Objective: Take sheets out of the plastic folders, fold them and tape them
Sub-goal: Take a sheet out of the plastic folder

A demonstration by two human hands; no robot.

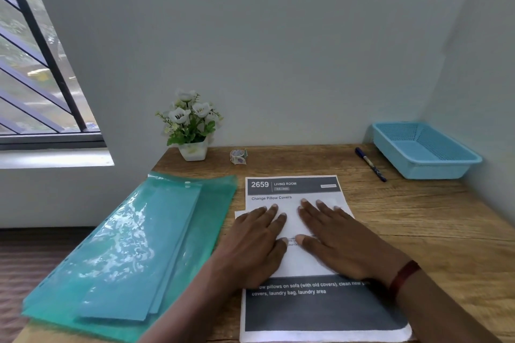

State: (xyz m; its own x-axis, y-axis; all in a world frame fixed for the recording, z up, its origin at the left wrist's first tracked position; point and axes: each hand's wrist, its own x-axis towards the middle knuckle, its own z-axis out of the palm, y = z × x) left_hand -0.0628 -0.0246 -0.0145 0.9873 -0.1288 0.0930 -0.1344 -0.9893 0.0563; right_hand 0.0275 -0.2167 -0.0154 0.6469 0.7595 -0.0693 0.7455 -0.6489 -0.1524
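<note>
A printed sheet [295,192] with a dark header reading "2659 LIVING ROOM" lies flat on the wooden table [434,220]. My left hand [256,239] and my right hand [337,234] both press flat on its middle, fingers straight, side by side. A corner of a second white sheet [239,214] peeks out at the left under the first. A stack of teal plastic folders [133,248] lies to the left, overhanging the table's left edge. A small roll of patterned tape [238,156] stands at the back of the table.
A white pot of artificial flowers [191,131] stands at the back left against the wall. A blue pen [370,164] and a blue plastic basket [423,150] sit at the back right. A barred window [33,69] is to the left.
</note>
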